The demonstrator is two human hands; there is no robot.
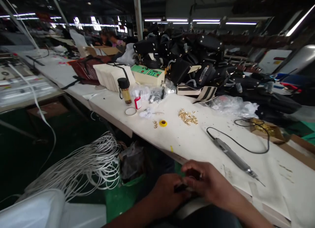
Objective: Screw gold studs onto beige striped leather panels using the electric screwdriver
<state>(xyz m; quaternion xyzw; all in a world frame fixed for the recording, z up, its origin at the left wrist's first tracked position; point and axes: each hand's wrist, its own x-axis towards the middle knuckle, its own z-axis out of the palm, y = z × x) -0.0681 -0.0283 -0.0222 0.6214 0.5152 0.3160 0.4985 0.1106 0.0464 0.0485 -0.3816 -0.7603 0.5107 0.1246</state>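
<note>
Close together at the table's front edge, my left hand (166, 192) and my right hand (209, 182) meet over my lap. Both have curled fingers around something small and dark, which they mostly hide; I cannot make out its kind. To the right, a grey electric screwdriver (232, 155) with a black cord lies on the white table. Gold-coloured metal fittings (187, 117) form a loose heap farther back. A smaller group of gold pieces (155, 124) lies beside a yellow ring-shaped item (162, 123).
Black bags (182, 57) are piled at the back behind a green-topped control box (147, 73). A bottle (125, 92), a red-and-white small bottle (137, 101) and a tape roll (130, 111) stand left. An open carton (268, 131) holds gold parts. White cord (91, 165) lies coiled below.
</note>
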